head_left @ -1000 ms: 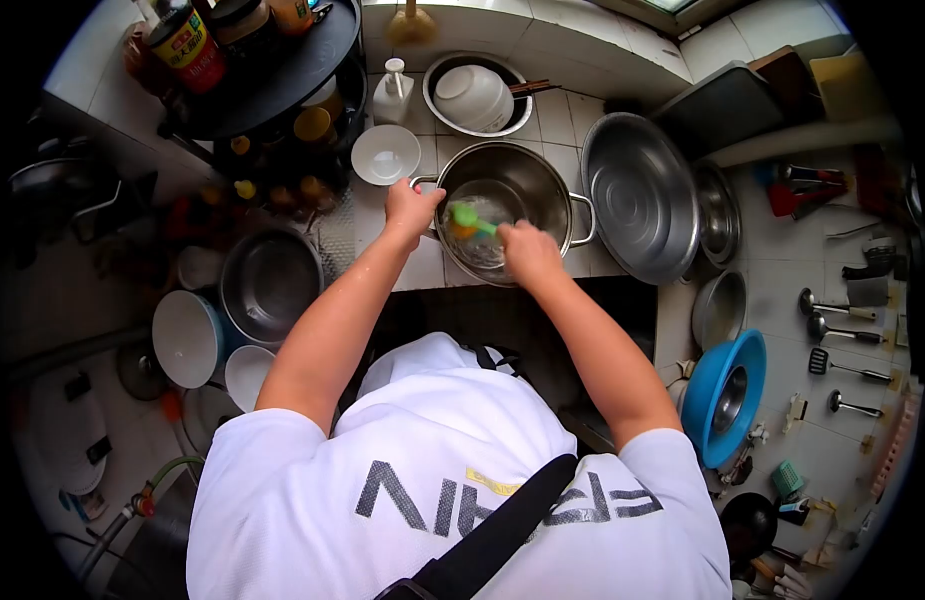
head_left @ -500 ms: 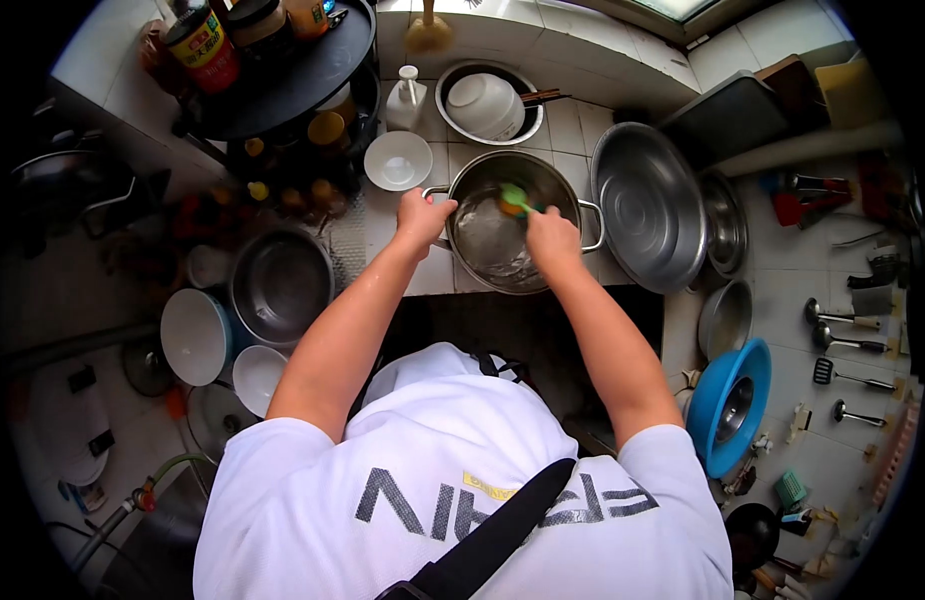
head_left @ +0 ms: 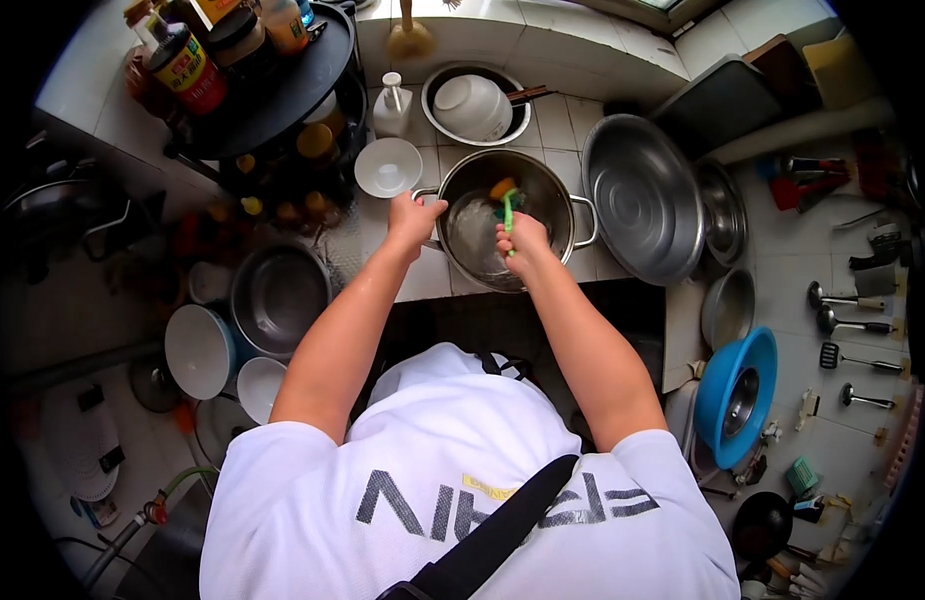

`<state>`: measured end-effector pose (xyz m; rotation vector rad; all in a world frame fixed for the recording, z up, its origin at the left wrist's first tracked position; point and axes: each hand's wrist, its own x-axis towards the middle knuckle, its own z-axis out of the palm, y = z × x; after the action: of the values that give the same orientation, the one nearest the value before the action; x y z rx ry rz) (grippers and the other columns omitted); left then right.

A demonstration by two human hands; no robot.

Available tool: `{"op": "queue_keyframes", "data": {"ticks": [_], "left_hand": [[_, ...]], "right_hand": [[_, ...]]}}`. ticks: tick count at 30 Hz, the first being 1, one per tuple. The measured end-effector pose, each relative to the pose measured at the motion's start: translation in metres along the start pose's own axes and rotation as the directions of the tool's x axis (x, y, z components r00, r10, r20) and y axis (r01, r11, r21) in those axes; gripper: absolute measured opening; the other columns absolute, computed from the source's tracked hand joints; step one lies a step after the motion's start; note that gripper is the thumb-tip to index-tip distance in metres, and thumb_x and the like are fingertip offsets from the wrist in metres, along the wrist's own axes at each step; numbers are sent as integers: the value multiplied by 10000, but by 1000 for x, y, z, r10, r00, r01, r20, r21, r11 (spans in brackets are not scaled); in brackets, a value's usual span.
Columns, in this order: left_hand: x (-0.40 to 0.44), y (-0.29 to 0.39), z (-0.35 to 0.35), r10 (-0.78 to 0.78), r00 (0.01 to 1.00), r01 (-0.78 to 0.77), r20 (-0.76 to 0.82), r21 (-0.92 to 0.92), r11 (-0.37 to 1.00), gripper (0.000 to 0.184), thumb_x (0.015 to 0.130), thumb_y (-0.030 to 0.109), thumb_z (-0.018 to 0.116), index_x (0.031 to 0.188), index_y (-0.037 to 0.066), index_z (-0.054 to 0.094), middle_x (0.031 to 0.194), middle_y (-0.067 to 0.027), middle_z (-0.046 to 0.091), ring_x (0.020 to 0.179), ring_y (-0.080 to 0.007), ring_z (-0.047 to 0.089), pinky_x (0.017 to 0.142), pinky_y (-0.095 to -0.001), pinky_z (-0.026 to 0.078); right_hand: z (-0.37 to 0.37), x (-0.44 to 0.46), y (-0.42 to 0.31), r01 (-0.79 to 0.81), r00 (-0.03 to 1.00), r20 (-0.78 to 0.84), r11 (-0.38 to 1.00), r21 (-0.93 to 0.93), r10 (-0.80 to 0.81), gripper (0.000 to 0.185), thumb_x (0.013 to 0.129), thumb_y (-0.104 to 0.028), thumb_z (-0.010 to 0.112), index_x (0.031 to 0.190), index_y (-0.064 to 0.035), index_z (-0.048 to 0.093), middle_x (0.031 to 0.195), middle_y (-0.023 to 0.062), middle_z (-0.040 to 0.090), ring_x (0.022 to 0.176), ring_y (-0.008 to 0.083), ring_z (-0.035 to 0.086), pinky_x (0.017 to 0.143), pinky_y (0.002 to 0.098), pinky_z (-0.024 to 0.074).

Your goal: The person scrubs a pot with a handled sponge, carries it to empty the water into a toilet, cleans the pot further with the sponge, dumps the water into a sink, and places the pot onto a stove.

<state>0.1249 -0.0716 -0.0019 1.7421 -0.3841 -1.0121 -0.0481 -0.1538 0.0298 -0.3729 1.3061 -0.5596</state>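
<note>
A two-handled metal pot (head_left: 552, 205) stands on the tiled counter, its inside wet and shiny. My left hand (head_left: 412, 222) is closed around the pot's left handle. Inside the pot's opening, my right hand (head_left: 523, 245) grips the bright green handle of a scrub brush (head_left: 509, 208). The brush head, orange and dark green, points toward the pot's far wall; I cannot tell whether it touches the metal. Just beyond my left hand sits a white bowl (head_left: 388, 168).
Behind the pot are a white pump bottle (head_left: 392, 110) and a metal basin (head_left: 440, 122) holding a white bowl and chopsticks. A large metal basin (head_left: 642, 200) leans at the right. Bottles crowd a black rack (head_left: 282, 95). A blue basin (head_left: 760, 380) is lower right.
My right hand has shifted left and turned, so the brush handle now points toward me and its head lies farther up in the pot. My left hand stays on the handle.
</note>
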Motion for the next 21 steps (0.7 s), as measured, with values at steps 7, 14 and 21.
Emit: {"op": "queue_keyframes", "data": {"ticks": [7,14,21], "left_hand": [[0,1,1,29,997,-30,-74,-17,999,250,750,85,759,817,46,521,686,37,448,534,-63,406,439,-261,317],[2,-2,1,73,991,-68,-109,46,997,249,739,97,768,838,39,546,738,40,467,553,-58,395,459,-262,325],[5,2,-6,-69,998,69,10,51,996,548,717,137,781,1161,-82,545,1176,-234,596,1147,-272,565,895,-346,460]], "right_hand": [[-17,-28,-32,101,888,296,478,-873,353,370,925,-118,476,1288,-111,545,740,40,574,449,80,407,381,228,302],[-12,-62,-131,66,833,501,-857,-511,-234,214,851,-183,535,951,-109,709,992,107,696,877,278,685,716,394,544],[10,-69,-141,222,473,880,-961,-167,-44,226,788,-87,541,951,-112,696,922,75,684,931,236,665,688,378,529]]}}
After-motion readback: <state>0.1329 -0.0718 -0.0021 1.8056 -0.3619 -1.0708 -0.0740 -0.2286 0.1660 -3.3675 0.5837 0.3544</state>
